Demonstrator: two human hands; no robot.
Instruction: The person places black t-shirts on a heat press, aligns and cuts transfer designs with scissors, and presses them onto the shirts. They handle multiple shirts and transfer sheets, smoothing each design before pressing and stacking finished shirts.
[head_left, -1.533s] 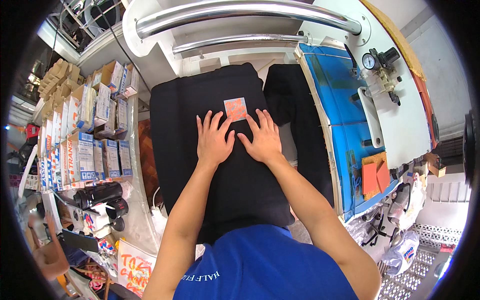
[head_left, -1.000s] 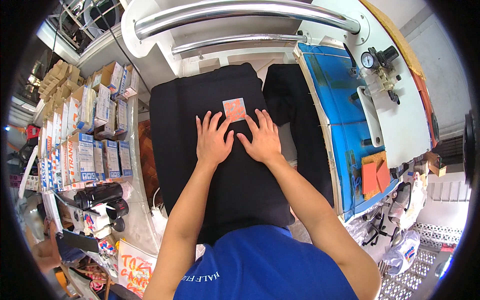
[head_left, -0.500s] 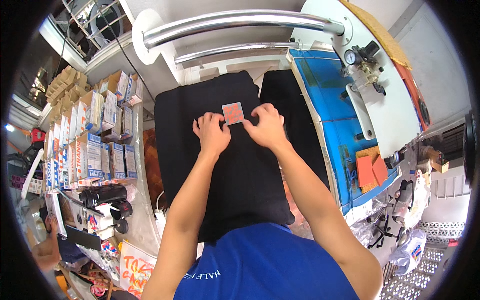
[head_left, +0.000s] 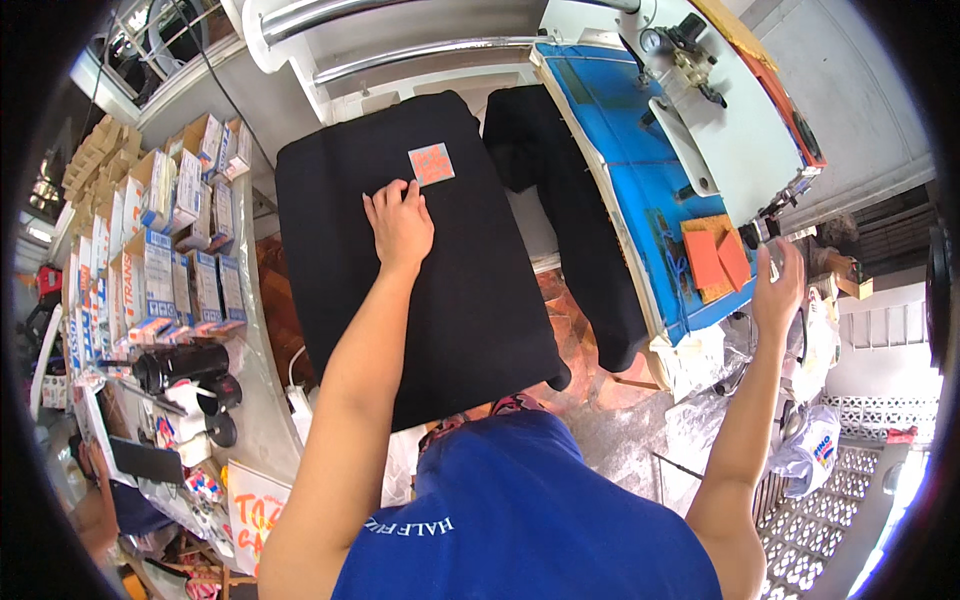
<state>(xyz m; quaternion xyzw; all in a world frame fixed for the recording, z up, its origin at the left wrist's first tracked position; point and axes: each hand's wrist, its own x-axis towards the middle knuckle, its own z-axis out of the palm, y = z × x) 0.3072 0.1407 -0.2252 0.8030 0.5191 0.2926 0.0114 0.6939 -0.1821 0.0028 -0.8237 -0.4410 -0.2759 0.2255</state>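
A small pale square with an orange print lies flat on black fabric, which is stretched over a broad board. My left hand rests on the fabric just below the square, fingers extended, fingertips close to its lower left corner. I cannot tell whether they touch it. Out to the right, my right hand is raised beside the orange pads at the blue panel's lower corner. Its thumb and fingers are apart, and nothing clear shows between them.
To the left, a table holds rows of cardboard boxes and a black bottle. A blue panel stands right of a second black-covered board. Metal bars cross the back. A person's arm shows at the far left.
My right hand has left the square and swung far right, past the blue panel. My left hand stays near the square. The view has shifted, so the boards sit higher and further left.
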